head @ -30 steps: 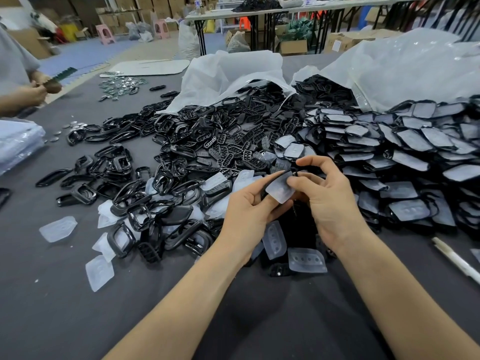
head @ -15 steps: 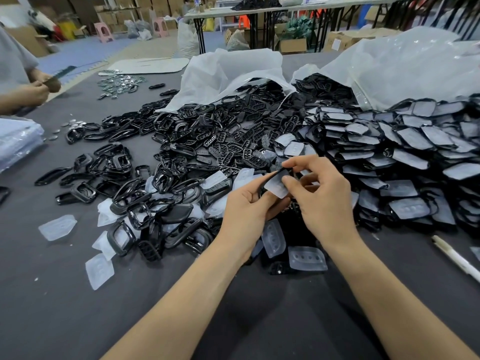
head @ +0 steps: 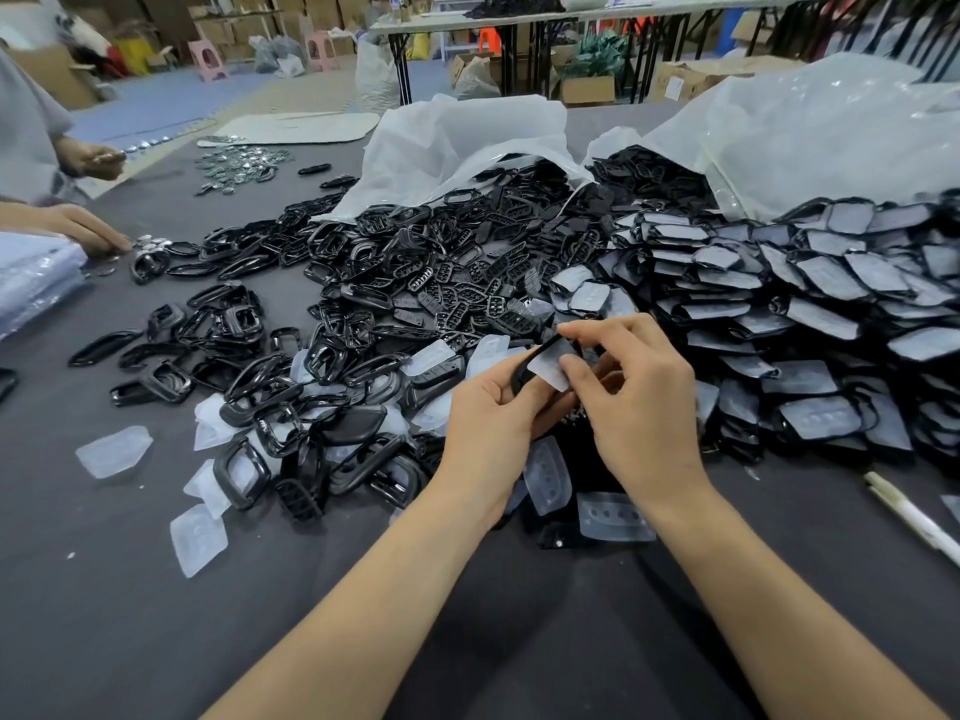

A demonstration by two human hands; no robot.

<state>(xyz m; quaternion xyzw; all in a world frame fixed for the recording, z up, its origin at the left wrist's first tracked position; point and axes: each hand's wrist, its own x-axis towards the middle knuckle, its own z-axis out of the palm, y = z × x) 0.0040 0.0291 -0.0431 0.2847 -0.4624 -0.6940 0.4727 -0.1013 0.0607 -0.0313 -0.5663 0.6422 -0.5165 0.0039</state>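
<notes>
Pinching clear insert (head: 550, 367) above grey table (head: 130, 615), boxes (head: 589, 88) behind.

Light: even, diffuse, from overhead; moderately bright with a cool grey cast.
Shadows: soft and shallow, with a faint dark patch under the forearms on the tabletop (head: 156, 641).
Glare: white sheen across the clear plastic bags (head: 831, 132), and small pin highlights on the glossy black frames (head: 332, 356).
Blur: slight motion softness at the fingers (head: 623, 332) and the translucent pad (head: 550, 366) they pinch. The other person's hand (head: 98, 158) at far left is smeared.
Distortion: wide-angle; the far tables (head: 519, 18) bow, while the forearms and white pen (head: 909, 517) stretch toward the lower corners.
Focus: centre reasonably crisp. The background cardboard boxes (head: 587, 88) and pink stools (head: 208, 57) are soft and low in detail.
</notes>
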